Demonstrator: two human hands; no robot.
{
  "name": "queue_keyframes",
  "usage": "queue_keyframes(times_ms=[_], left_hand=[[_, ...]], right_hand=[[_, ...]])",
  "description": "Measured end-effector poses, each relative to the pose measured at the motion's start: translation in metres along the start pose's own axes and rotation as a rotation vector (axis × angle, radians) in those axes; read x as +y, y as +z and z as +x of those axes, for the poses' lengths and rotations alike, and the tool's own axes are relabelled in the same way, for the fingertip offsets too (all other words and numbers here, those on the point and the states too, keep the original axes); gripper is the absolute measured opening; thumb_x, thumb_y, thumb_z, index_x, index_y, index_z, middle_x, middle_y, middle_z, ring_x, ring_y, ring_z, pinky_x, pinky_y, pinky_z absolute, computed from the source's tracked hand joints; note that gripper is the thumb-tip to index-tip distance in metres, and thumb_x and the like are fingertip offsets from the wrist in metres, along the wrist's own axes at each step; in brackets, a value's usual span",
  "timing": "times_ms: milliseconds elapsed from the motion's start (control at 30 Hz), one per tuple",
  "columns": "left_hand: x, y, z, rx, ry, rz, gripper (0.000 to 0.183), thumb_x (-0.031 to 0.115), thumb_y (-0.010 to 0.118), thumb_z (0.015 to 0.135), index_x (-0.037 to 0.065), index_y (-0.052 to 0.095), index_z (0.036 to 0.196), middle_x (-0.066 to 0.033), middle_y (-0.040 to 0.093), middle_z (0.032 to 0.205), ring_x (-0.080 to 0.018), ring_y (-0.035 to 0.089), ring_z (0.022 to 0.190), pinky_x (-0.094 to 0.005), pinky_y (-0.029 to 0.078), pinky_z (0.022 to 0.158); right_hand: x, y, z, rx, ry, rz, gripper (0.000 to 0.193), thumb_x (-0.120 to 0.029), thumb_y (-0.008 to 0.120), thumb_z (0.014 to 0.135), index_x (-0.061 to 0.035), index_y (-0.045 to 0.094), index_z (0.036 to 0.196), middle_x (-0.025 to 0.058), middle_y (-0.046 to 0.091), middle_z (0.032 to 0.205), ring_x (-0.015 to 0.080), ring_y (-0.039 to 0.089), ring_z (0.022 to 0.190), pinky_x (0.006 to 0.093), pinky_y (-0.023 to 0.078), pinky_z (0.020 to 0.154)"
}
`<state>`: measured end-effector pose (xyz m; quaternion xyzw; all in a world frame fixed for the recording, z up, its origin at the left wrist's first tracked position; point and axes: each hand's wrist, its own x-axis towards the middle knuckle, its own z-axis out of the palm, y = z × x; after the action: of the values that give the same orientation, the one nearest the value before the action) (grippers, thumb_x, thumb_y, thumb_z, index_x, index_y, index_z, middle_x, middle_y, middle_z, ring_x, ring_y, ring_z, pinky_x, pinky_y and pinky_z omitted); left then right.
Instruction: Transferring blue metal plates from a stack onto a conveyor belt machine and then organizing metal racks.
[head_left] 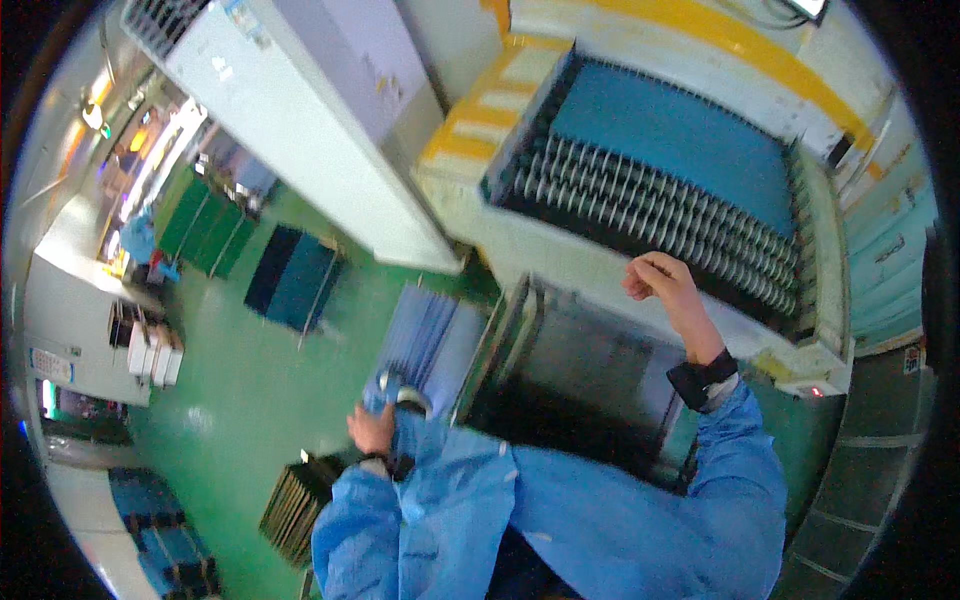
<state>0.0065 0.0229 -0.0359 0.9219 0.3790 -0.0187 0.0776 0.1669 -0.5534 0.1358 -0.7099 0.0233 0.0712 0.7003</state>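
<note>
My right hand (660, 277) is raised in front of the roller conveyor (650, 220), its fingers curled in a loose fist. Nothing shows in it. A dark band circles that wrist below the blue sleeve. A flat blue-green panel (680, 135) lies on the far part of the conveyor, beyond the rows of rollers. Low on the left hangs my left hand (372, 430), holding nothing that I can see, with its fingers loosely apart. It is close to my shoe (408, 395) and the blue ridged stack (425, 335) near the floor.
Below the conveyor stands a dark framed rack (590, 360), right in front of my body. A white cabinet (330, 130) rises at the left. Racks of dark blue panels (293, 278) and green panels (205, 225) stand on the green floor, with brown boards (297, 510) nearer me.
</note>
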Motion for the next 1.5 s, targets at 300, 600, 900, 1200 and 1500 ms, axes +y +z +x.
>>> queue_keyframes(times_ms=[300, 600, 900, 1200, 1500], left_hand=[[0.009, -0.005, -0.008, -0.011, -0.028, -0.009, 0.086, 0.06, 0.075, 0.072, 0.005, 0.052, 0.134, -0.0276, 0.054, 0.125, -0.0488, 0.054, 0.114, -0.0536, 0.047, 0.096], [0.01, -0.004, -0.007, -0.002, -0.038, -0.014, 0.084, 0.058, 0.076, 0.071, 0.007, 0.053, 0.134, -0.0247, 0.054, 0.125, -0.047, 0.055, 0.114, -0.0544, 0.049, 0.093], [0.017, -0.01, -0.013, 0.017, -0.092, -0.039, 0.083, 0.059, 0.075, 0.071, 0.008, 0.053, 0.134, -0.0259, 0.054, 0.126, -0.0468, 0.055, 0.114, -0.0538, 0.049, 0.094], [0.019, -0.022, -0.018, 0.012, -0.069, -0.078, 0.077, 0.054, 0.074, 0.072, 0.008, 0.056, 0.13, -0.0235, 0.055, 0.121, -0.0451, 0.054, 0.113, -0.0532, 0.05, 0.091], [0.022, -0.03, -0.018, -0.038, -0.086, -0.094, 0.073, 0.052, 0.074, 0.073, 0.008, 0.056, 0.128, -0.0248, 0.055, 0.124, -0.0461, 0.054, 0.115, -0.0536, 0.05, 0.092]], right_hand=[[0.129, 0.037, -0.105, -0.446, 0.318, -0.596, 0.05, -0.039, 0.072, 0.088, -0.0026, 0.065, 0.121, 0.0135, 0.069, 0.116, 0.0257, 0.066, 0.107, 0.0372, 0.051, 0.094], [0.17, 0.037, -0.14, -0.395, 0.294, -0.757, 0.048, -0.038, 0.069, 0.088, -0.0011, 0.066, 0.118, 0.0192, 0.067, 0.115, 0.0326, 0.064, 0.107, 0.0404, 0.05, 0.091], [0.227, 0.035, -0.148, -0.279, 0.162, -0.884, 0.031, -0.025, 0.068, 0.087, -0.0055, 0.069, 0.111, 0.0181, 0.067, 0.113, 0.0389, 0.063, 0.104, 0.0462, 0.05, 0.089], [0.239, 0.032, -0.142, -0.267, 0.138, -0.95, 0.033, -0.025, 0.07, 0.082, -0.0034, 0.071, 0.107, 0.0202, 0.07, 0.104, 0.0394, 0.065, 0.101, 0.0456, 0.051, 0.088], [0.219, 0.045, -0.145, -0.245, 0.139, -1.004, 0.027, -0.025, 0.071, 0.081, -0.004, 0.072, 0.098, 0.0198, 0.07, 0.101, 0.0392, 0.065, 0.096, 0.0479, 0.052, 0.084]])
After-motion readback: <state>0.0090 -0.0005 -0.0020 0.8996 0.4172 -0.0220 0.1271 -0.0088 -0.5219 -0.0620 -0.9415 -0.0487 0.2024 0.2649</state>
